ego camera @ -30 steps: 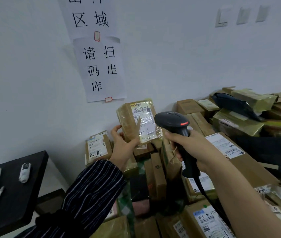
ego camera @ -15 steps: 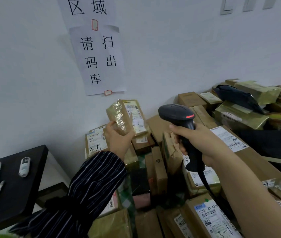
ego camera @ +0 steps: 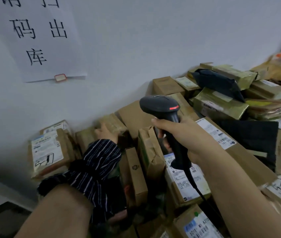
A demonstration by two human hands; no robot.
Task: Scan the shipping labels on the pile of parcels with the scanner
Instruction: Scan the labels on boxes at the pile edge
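My right hand [ego camera: 179, 133] grips the handle of a black barcode scanner [ego camera: 160, 107], held upright above the parcel pile with its red light showing. Its cable [ego camera: 194, 182] runs down toward me. My left hand [ego camera: 106, 133], in a striped sleeve, reaches far back to the wall and holds a small tape-wrapped brown parcel [ego camera: 113, 123] that sits low on the pile. Its label is not visible now. Around it lie several brown cardboard parcels with white labels, such as a long box [ego camera: 222, 140] under my right wrist.
A labelled parcel [ego camera: 48, 152] leans against the wall at the left. A black bag [ego camera: 218, 83] and green-taped parcels [ego camera: 220, 105] are stacked at the back right. A paper sign [ego camera: 38, 40] hangs on the white wall. Parcels fill the surface ahead.
My left hand has lowered the small parcel from in front of the scanner down onto the pile by the wall. The view has moved closer and to the right; the scanner stayed raised.
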